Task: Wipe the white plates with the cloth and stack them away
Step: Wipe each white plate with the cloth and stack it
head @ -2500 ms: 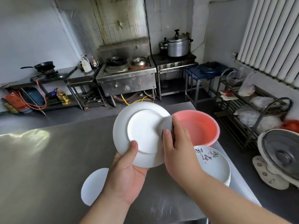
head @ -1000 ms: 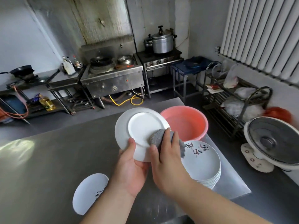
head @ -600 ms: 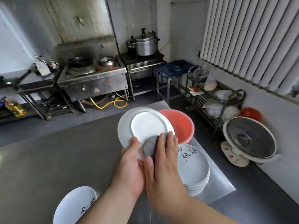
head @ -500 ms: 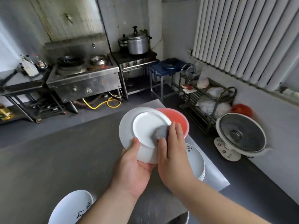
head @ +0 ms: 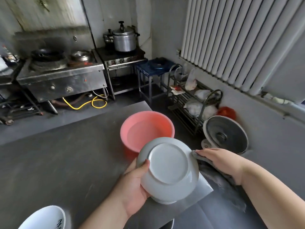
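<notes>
Holding plate [head: 168, 164] underside-up — cloth [head: 202, 158] at rim
Gripping with left hand [head: 133, 182]; covering cloth with straight-fingered right hand [head: 222, 160], hold untellable.

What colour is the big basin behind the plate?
Pink basin, seen from the head view.

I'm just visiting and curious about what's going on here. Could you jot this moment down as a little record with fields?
Place: kitchen, at a steel table
Left hand: grips a white plate, underside facing the camera
Right hand: holds a grey cloth by the plate's right rim
Behind the plate: pink basin on the table
Near left corner: lettered plate lying on the table
</notes>
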### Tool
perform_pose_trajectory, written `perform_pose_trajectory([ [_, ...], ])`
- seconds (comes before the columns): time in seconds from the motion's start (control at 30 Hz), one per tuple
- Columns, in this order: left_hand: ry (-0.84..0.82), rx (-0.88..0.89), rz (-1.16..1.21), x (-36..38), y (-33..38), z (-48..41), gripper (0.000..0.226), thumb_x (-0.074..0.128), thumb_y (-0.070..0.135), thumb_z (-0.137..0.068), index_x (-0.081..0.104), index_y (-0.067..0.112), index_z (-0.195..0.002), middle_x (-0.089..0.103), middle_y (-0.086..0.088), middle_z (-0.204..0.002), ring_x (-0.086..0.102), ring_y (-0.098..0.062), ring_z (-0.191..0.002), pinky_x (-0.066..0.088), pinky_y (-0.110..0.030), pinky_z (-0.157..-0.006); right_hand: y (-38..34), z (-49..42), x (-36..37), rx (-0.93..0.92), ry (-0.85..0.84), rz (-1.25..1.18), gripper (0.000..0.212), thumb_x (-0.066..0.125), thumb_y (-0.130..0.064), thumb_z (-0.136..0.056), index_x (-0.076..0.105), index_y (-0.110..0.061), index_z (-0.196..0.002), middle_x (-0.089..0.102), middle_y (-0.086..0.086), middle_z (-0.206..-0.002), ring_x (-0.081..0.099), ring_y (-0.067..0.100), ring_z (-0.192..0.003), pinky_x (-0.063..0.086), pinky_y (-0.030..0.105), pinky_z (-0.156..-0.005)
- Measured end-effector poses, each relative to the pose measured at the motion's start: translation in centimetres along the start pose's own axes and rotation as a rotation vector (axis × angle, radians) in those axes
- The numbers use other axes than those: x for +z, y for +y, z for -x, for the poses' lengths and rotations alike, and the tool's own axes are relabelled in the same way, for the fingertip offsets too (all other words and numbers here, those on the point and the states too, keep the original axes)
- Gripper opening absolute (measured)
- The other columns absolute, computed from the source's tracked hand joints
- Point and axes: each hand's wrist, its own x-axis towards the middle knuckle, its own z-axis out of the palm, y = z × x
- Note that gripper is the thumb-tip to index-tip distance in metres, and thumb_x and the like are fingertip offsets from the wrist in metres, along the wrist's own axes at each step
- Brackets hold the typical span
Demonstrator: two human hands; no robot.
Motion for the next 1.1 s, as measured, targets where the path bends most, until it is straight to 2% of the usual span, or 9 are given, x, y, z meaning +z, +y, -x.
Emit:
perform_pose_trajectory([
  [0.17,0.213,0.16,-0.261,3.1,-0.5,-3.0,0.035,0.051,0.036,-0.107,0.064,0.024,-0.137,0.073,-0.001,-0.131,0.066,-0.022,-0.127,0.046,-0.051,-0.114,0.3,-3.7,-2.3,0.036,-0.036,-0.193,0.048,0.066,-0.06,-0.094,0.084,-0.016,-0.09,0.079,0.017,-0.1,0.078,0.035,-0.094,0.059,0.05,-0.096],
  [0.3,0.2,0.195,-0.21,4.8,-0.6,-4.9,0.091,0.03,0.082,-0.091,0.053,0.017,-0.151,0.063,-0.004,-0.147,0.052,-0.02,-0.142,0.03,-0.047,-0.124,0.8,-6.7,-3.2,-0.176,-0.079,-0.103,0.04,0.056,-0.06,-0.101,0.08,-0.028,-0.095,0.079,0.004,-0.087,0.078,0.024,-0.081,0.062,0.041,-0.076],
  [0.4,0.235,0.196,-0.354,4.2,-1.8,-5.5,0.08,0.04,0.08,-0.095,0.055,0.023,-0.15,0.063,0.0,-0.147,0.055,-0.017,-0.139,0.035,-0.046,-0.121,2.3,-8.5,-3.1,-0.306,-0.153,0.061,0.01,0.064,-0.045,-0.1,0.07,-0.038,-0.101,0.075,-0.005,-0.083,0.073,0.015,-0.064,0.059,0.033,-0.058],
  [0.47,0.351,0.207,-0.493,3.3,-3.6,-5.9,0.058,0.037,0.063,-0.106,0.048,0.033,-0.155,0.053,0.012,-0.155,0.047,-0.005,-0.142,0.033,-0.033,-0.12,3.7,-9.7,-2.5,-0.321,-0.192,0.142,0.024,0.069,-0.039,-0.096,0.057,-0.05,-0.115,0.078,-0.006,-0.094,0.075,0.015,-0.066,0.06,0.033,-0.066],
  [0.6,0.513,0.21,-0.575,1.8,-6.7,-7.2,0.048,0.041,0.037,-0.112,0.034,0.038,-0.159,0.039,0.023,-0.153,0.039,0.024,-0.114,0.04,0.005,-0.068,5.6,-11.4,-0.4,-0.343,-0.164,0.322,0.034,0.069,-0.036,-0.094,0.055,-0.038,-0.125,0.074,-0.015,-0.089,0.07,0.001,-0.067,0.051,0.014,-0.057],
  [0.73,0.574,0.175,-0.618,0.2,-8.2,-8.6,0.051,0.044,0.035,-0.112,0.029,0.04,-0.161,0.034,0.022,-0.155,0.046,0.009,-0.123,0.051,-0.01,-0.071,6.2,-12.8,0.7,-0.374,-0.194,0.446,0.02,0.064,-0.035,-0.095,0.058,-0.04,-0.114,0.073,-0.014,-0.088,0.071,0.003,-0.067,0.052,0.02,-0.051],
  [0.87,0.571,0.184,-0.686,-1.4,-9.0,-9.6,0.062,0.052,0.033,-0.109,0.024,0.036,-0.164,0.029,0.017,-0.164,0.033,-0.014,-0.151,0.042,-0.047,-0.118,6.2,-13.6,1.1,-0.379,-0.244,0.523,0.012,0.06,-0.035,-0.096,0.058,-0.04,-0.107,0.072,-0.021,-0.077,0.072,0.006,-0.06,0.047,0.018,-0.052],
  [0.93,0.547,0.171,-0.765,-2.1,-9.4,-10.0,0.068,0.059,0.03,-0.107,0.022,0.033,-0.164,0.029,0.017,-0.165,0.031,-0.014,-0.153,0.035,-0.049,-0.123,6.3,-13.9,1.1,-0.39,-0.252,0.588,0.007,0.057,-0.036,-0.097,0.059,-0.04,-0.101,0.069,-0.028,-0.071,0.068,0.005,-0.055,0.047,0.02,-0.056],
  [1.1,0.586,0.154,-0.968,-3.5,-10.0,-10.7,0.089,0.079,0.031,-0.09,0.028,0.03,-0.163,0.041,0.01,-0.161,0.039,-0.013,-0.148,0.036,-0.044,-0.122,6.3,-14.1,1.1,-0.384,-0.269,0.627,0.013,0.052,-0.035,-0.093,0.063,-0.039,-0.092,0.07,-0.014,-0.067,0.067,0.009,-0.053,0.054,0.028,-0.048],
])
